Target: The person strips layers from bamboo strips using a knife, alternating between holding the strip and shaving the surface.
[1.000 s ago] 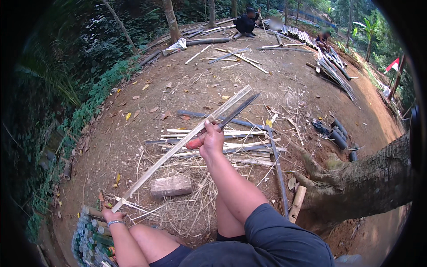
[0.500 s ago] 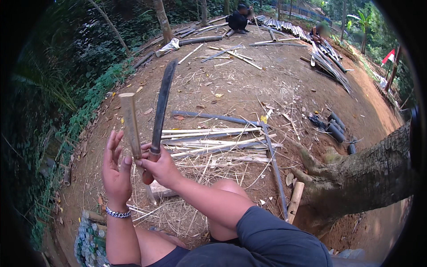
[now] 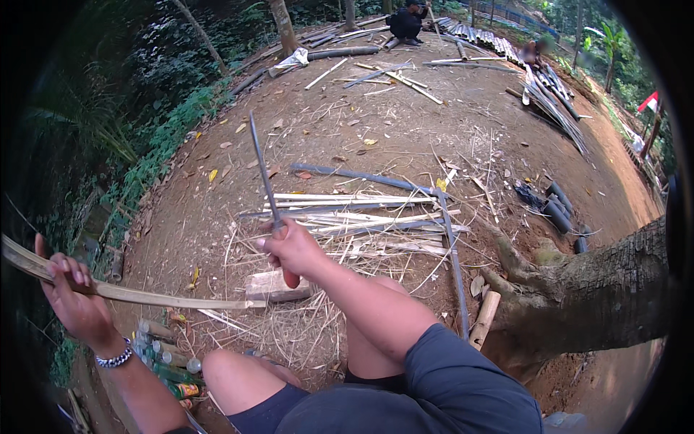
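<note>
My right hand [image 3: 295, 249] is wrapped round the brown handle of a machete [image 3: 263, 168]. Its dark blade points up and away, seen nearly edge-on. My left hand [image 3: 78, 304], with a chain bracelet at the wrist, grips a long pale bamboo strip [image 3: 170, 297] out at the far left. The strip slopes down to the right, and its end lies at the left edge of a wooden block [image 3: 277, 286] on the ground. Below the machete handle, the block sits in front of my knees.
Split bamboo strips [image 3: 361, 217] lie piled beyond the block, among thin shavings. A tree trunk [image 3: 585, 300] leans in at the right. Glass bottles [image 3: 170, 372] stand by my left knee. Farther off are black tubes [image 3: 557, 210], more bamboo poles and a crouching person [image 3: 406, 25].
My left hand has swung out to the left and down, the strip going from upright to nearly level. The machete has turned edge-on, apart from the strip.
</note>
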The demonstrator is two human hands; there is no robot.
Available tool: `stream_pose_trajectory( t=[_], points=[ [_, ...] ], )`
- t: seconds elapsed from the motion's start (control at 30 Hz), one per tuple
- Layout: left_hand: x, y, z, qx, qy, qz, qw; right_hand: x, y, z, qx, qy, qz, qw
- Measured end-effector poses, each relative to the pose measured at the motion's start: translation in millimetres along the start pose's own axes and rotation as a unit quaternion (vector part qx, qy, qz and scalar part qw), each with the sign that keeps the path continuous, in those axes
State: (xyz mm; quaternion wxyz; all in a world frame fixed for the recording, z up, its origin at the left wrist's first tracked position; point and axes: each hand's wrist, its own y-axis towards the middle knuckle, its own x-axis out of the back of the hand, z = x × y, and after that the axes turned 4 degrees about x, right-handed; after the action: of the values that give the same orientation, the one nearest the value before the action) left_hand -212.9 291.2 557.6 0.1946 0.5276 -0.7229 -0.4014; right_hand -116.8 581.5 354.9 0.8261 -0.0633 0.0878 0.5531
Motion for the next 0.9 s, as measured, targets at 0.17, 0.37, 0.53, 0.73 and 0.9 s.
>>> stream_pose_trajectory(
  t=[0.17, 0.37, 0.53, 0.73, 0.9],
  points=[
    [50.9, 33.3, -53.6, -0.002, -0.004, -0.058, 0.998, 24.8, 0.9, -4.4, 0.006, 0.059, -0.055, 0.997],
    [39.0, -11.3, -38.9, -0.012, -0.027, -0.152, 0.988, 30.7, -3.5, -6.1, 0.011, 0.065, -0.088, 0.994],
    [31.4, -35.2, -10.4, 0.004, -0.053, -0.148, 0.988, 41.4, -13.4, -9.3, -0.003, 0.008, -0.085, 0.996],
    [38.2, -25.8, -50.5, 0.048, -0.096, -0.069, 0.992, 28.3, -19.6, -30.4, -0.022, -0.248, -0.025, 0.968],
    [34.6, -34.3, -66.6, 0.007, -0.090, -0.083, 0.992, 2.4, -33.6, -54.3, -0.066, -0.390, 0.055, 0.917]
  ],
)
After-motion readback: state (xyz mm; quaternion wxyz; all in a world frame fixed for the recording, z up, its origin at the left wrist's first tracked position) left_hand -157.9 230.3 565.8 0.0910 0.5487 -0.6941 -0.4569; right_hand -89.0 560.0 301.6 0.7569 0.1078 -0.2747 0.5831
